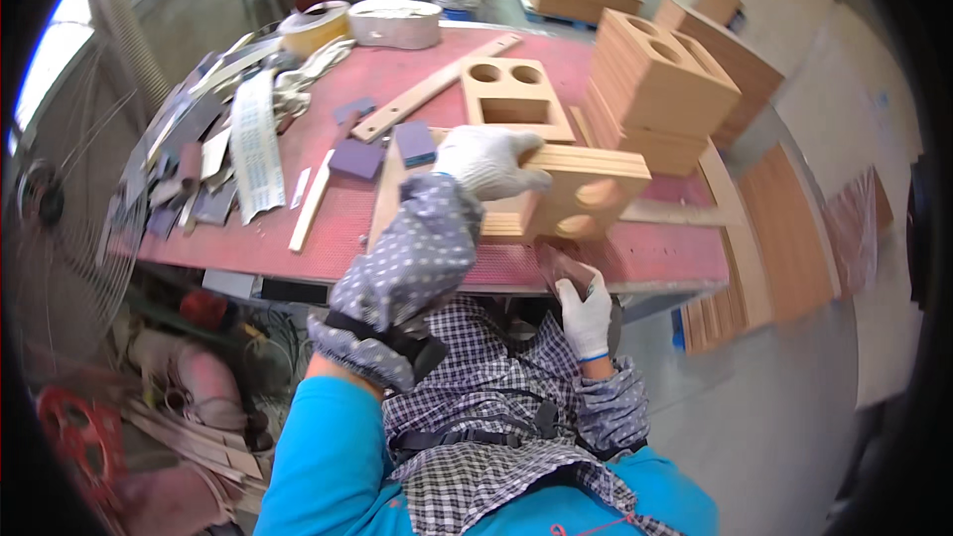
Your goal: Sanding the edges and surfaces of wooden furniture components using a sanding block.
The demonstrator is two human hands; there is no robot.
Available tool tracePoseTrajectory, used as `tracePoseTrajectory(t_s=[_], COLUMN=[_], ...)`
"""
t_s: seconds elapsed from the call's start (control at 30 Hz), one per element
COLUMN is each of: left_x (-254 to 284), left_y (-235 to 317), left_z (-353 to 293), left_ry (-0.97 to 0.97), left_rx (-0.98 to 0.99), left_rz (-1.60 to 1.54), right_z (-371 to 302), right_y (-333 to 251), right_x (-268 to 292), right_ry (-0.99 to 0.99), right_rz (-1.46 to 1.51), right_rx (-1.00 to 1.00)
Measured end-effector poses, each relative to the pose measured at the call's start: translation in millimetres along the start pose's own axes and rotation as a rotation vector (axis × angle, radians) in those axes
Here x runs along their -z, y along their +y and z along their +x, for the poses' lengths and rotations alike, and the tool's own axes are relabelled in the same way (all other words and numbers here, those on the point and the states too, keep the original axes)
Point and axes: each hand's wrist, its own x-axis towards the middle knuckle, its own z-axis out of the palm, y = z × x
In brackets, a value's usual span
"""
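Observation:
My left hand, in a white knit glove, grips the top edge of a pale wooden block with round holes. The block stands on its edge near the front of the red table, its holed face turned toward the right and toward me. Below it, my gloved right hand pinches a thin brown sheet that looks like sandpaper. The sheet is blurred and lies close under the block; whether they touch is unclear. Behind my left hand lies a similar block with two round holes and a rectangular opening.
A tall stack of holed blocks stands at the right of the red table. Dark abrasive pads, a wooden strip and scraps cover the left side. Belt rolls sit at the back. A fan stands left.

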Motion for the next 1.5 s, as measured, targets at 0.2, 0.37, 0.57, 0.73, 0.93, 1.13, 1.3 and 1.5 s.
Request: tracePoseTrajectory(t_s=[0.2,0.37,0.57,0.73,0.93,1.13,1.3,1.5], left_x=[-4.9,-1.2,-10.5,-7.5,-7.6,1.8,1.3,-3.5], left_y=[1.1,5.4,15.0,11.1,16.4,27.7,25.5,28.0], left_z=[6.1,-3.8,-9.3,-11.4,-5.8,-20.2,-32.7,-27.8], left_ry=[0.010,0.004,0.087,0.130,0.153,0.060,0.040,0.079], left_rx=[-0.021,0.021,-0.081,-0.055,-0.148,-0.118,-0.083,-0.121], left_rz=[0.039,0.095,0.129,0.106,0.016,0.050,0.041,0.002], right_z=[5.5,50.4,142.2,218.6,271.4,274.2,238.6,194.3], right_y=[25.5,24.8,22.2,7.6,14.9,20.7,-10.4,-96.8], right_x=[59.0,100.0,104.0,57.9,26.2,25.3,-2.3,7.9], right_ry=[0.209,0.413,0.182,-0.106,-0.089,-0.083,-0.395,-0.608], right_rz=[0.248,0.449,0.317,0.241,-0.242,-0.624,-0.486,-0.150], right_rx=[-0.157,-0.195,-0.115,0.069,0.462,0.716,0.526,0.156])
